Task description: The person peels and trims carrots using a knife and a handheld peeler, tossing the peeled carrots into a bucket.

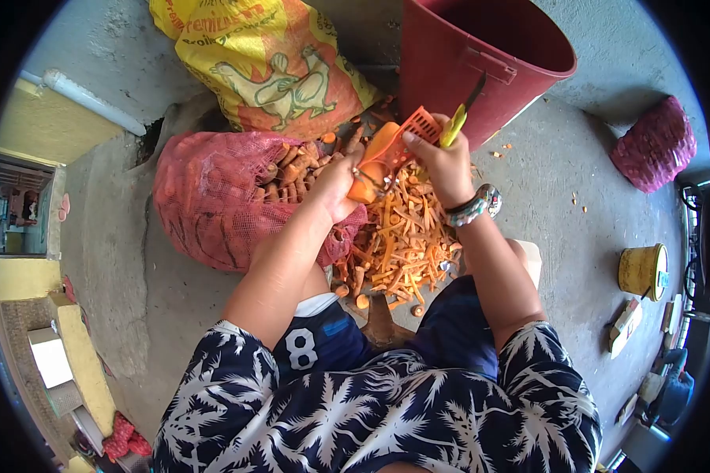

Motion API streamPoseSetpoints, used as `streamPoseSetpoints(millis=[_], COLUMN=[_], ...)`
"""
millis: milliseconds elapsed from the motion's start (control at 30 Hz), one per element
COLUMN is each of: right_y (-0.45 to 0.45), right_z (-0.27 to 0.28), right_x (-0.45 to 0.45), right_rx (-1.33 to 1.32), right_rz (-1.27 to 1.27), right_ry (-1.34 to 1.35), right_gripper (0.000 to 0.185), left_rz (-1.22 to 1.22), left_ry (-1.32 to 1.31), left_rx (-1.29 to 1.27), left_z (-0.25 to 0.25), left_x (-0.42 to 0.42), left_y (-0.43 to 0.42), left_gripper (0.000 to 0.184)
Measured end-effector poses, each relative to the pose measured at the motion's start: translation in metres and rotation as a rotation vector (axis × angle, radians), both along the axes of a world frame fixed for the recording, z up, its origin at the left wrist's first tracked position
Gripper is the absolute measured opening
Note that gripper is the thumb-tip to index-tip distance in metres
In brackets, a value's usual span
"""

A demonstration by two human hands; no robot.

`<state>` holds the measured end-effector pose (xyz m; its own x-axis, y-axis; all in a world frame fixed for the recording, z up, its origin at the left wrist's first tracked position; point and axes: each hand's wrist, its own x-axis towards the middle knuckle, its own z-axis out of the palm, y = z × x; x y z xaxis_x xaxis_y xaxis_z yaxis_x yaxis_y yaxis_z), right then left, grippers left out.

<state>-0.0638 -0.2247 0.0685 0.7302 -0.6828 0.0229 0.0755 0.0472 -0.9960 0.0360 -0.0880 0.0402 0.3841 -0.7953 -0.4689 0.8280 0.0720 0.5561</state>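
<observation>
My left hand (341, 188) is closed around a peeled carrot (362, 188); another smooth orange piece (382, 142) shows just beyond its fingers. My right hand (447, 167) grips a knife (454, 124) by its yellow handle, the dark blade pointing up and away. Its thumb also presses an orange slotted plastic piece (420, 126), which reaches over to the carrot; its exact kind is unclear. Beneath both hands lies a heap of carrot strips and peelings (402, 236). Beside my left forearm, unpeeled carrots (292, 169) spill from a red mesh sack (205, 197).
A yellow printed feed sack (276, 75) and a tall red bin (457, 71) stand beyond the heap. Further right are a purple-red mesh sack (655, 146) and a yellow bucket (639, 272). A yellow ledge (83, 363) runs along the left.
</observation>
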Motion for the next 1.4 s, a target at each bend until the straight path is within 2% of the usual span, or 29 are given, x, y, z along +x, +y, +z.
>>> streamPoseSetpoints(millis=[33, 133, 167, 233, 267, 300, 400, 433, 500, 533, 567, 600, 667, 700, 767, 833, 900, 933, 1100, 1233, 1300, 1400], right_y=[-0.009, -0.037, -0.054, -0.079, -0.090, -0.093, -0.075, -0.060, -0.033, -0.030, -0.030, -0.045, -0.093, -0.113, -0.117, -0.105, -0.088, -0.082, -0.068, -0.060, -0.062, -0.049], right_z=[-0.002, -0.014, -0.020, -0.035, -0.039, -0.034, -0.022, -0.015, -0.007, -0.011, -0.017, -0.021, -0.043, -0.052, -0.047, -0.041, -0.037, -0.038, -0.039, -0.029, -0.031, -0.030], right_x=[0.003, 0.014, 0.016, 0.020, 0.017, 0.013, 0.008, 0.007, 0.002, 0.004, 0.006, 0.007, 0.006, 0.002, -0.008, -0.009, -0.009, -0.008, -0.004, -0.008, -0.012, -0.017], right_rx=[-0.014, 0.071, -0.029, -0.018, 0.005, 0.026, 0.092, 0.088, 0.016, -0.075, -0.164, -0.022, -0.027, -0.045, 0.175, 0.146, 0.081, 0.094, 0.130, 0.052, -0.468, -0.729], right_rz=[0.012, -0.088, -0.188, -0.343, -0.408, -0.473, -0.372, -0.293, -0.039, -0.030, -0.021, -0.088, -0.371, -0.482, -0.495, -0.497, -0.375, -0.360, -0.281, -0.095, 0.109, 0.212], right_ry=[-0.016, -0.088, -0.012, -0.102, -0.119, -0.136, -0.173, -0.211, -0.055, -0.011, 0.034, 0.001, -0.012, -0.024, -0.141, -0.130, -0.106, -0.085, -0.074, 0.028, 0.383, 0.487], right_gripper=[0.032, 0.031, 0.029, 0.026, 0.021, 0.015, 0.018, 0.021, 0.024, 0.025, 0.027, 0.028, 0.025, 0.023, 0.021, 0.022, 0.019, 0.025, 0.029, 0.029, 0.028, 0.034], left_rz=[-0.001, -0.022, -0.021, -0.103, -0.071, -0.072, -0.300, -0.299, -0.319, -0.318, -0.321, -0.330, -0.370, -0.368, -0.338, -0.352, -0.162, -0.134, -0.008, -0.004, 0.072, 0.022], left_ry=[0.000, -0.226, -0.227, -0.219, -0.211, -0.211, -0.325, -0.324, -0.594, -0.558, -0.556, -0.596, -0.667, -0.673, -0.641, -0.651, -0.186, -0.066, -0.298, -0.329, -0.414, -0.434], left_rx=[0.001, 0.071, 0.070, 0.104, 0.125, 0.123, -0.097, -0.101, -0.031, -0.023, -0.022, -0.021, -0.027, -0.029, -0.002, 0.065, -0.050, -0.160, -0.192, -0.101, -0.006, 0.078], left_z=[-0.001, 0.002, 0.001, -0.001, 0.000, 0.001, 0.013, 0.010, 0.006, 0.008, 0.006, 0.003, 0.000, 0.002, 0.009, 0.013, 0.006, 0.008, 0.013, 0.001, 0.000, 0.010], left_x=[0.001, 0.003, 0.004, 0.005, 0.003, 0.003, 0.002, 0.002, 0.001, -0.001, -0.002, -0.001, -0.001, -0.002, -0.002, 0.002, 0.013, 0.013, 0.001, 0.011, 0.007, 0.004], left_y=[0.001, 0.003, 0.005, 0.010, 0.011, 0.013, 0.018, 0.017, 0.014, 0.013, 0.014, 0.017, 0.021, 0.023, 0.027, 0.026, 0.023, 0.023, 0.012, 0.015, 0.012, 0.012], left_gripper=[0.028, 0.033, 0.033, 0.034, 0.042, 0.042, 0.055, 0.055, 0.057, 0.062, 0.062, 0.064, 0.068, 0.068, 0.072, 0.067, 0.063, 0.062, 0.058, 0.051, 0.049, 0.051])
